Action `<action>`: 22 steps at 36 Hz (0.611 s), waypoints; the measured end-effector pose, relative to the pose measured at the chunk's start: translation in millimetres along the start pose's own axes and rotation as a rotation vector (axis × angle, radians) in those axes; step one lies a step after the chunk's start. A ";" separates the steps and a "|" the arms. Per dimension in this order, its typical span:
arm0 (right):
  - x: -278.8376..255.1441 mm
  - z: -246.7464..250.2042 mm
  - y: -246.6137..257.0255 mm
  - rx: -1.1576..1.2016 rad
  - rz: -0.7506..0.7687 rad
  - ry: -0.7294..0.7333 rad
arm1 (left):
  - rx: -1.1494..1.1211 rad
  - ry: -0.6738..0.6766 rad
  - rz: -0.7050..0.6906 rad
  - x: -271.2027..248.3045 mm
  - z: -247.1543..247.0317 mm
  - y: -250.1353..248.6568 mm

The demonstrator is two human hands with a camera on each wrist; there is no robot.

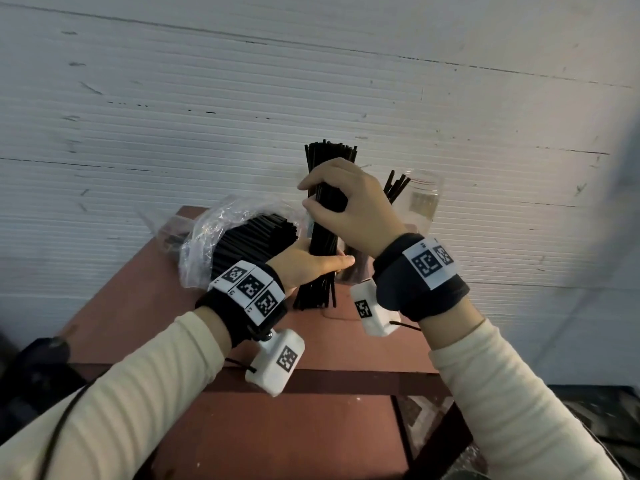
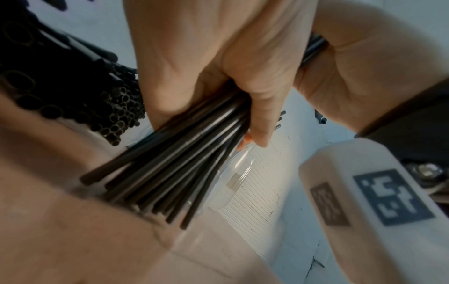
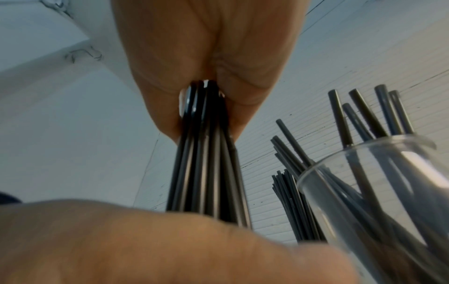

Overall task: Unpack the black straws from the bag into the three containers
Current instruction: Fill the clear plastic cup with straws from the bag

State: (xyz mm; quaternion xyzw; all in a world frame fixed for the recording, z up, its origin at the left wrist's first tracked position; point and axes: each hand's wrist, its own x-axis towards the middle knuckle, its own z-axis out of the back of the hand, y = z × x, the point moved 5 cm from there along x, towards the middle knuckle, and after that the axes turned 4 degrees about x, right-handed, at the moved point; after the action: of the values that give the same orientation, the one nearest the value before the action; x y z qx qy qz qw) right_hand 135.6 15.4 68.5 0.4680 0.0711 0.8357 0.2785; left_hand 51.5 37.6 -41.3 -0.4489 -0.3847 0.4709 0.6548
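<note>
I hold a bundle of black straws (image 1: pixel 323 237) upright over the red-brown table (image 1: pixel 173 306). My right hand (image 1: pixel 341 202) grips its upper part, fingers curled round it (image 3: pixel 206 67). My left hand (image 1: pixel 311 265) holds the lower part, thumb across the front. The bundle (image 2: pixel 182 163) fans out at its lower ends, close to the tabletop. A clear plastic bag (image 1: pixel 221 230) full of black straws (image 2: pixel 73 92) lies just left of the hands. Behind my right hand, a glass container (image 3: pixel 364 192) holds a few straws (image 1: pixel 396 187). Another clear container (image 1: pixel 424 194) stands further right.
A white ribbed wall (image 1: pixel 311 81) rises right behind the table. The table's front edge (image 1: pixel 329 379) runs below my wrists. Something clear and hard to make out (image 1: pixel 162 230) lies left of the bag. Dark objects (image 1: pixel 38 362) sit at the lower left, off the table.
</note>
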 end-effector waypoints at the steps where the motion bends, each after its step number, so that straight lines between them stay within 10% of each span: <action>1: 0.1 1.2 -0.1 0.003 -0.005 -0.022 | 0.000 -0.006 -0.004 0.1 0.2 -0.1; 9: -2.8 -2.1 -4.1 0.016 -0.052 0.001 | 0.098 0.111 0.110 0.1 -2.9 15.1; 15: -0.5 13.3 1.4 0.057 -0.052 -0.058 | 0.046 -0.009 -0.029 0.8 1.9 2.0; 22: -13.1 34.9 5.9 0.091 -0.196 -0.093 | 0.032 0.154 -0.137 -14.4 -10.4 -23.8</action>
State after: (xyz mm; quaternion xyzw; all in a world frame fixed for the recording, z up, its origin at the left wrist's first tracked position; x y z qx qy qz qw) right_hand 167.3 -1.4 80.2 0.5091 0.1415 0.7779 0.3401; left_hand 63.8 17.7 -23.0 -0.4459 -0.3553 0.3950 0.7203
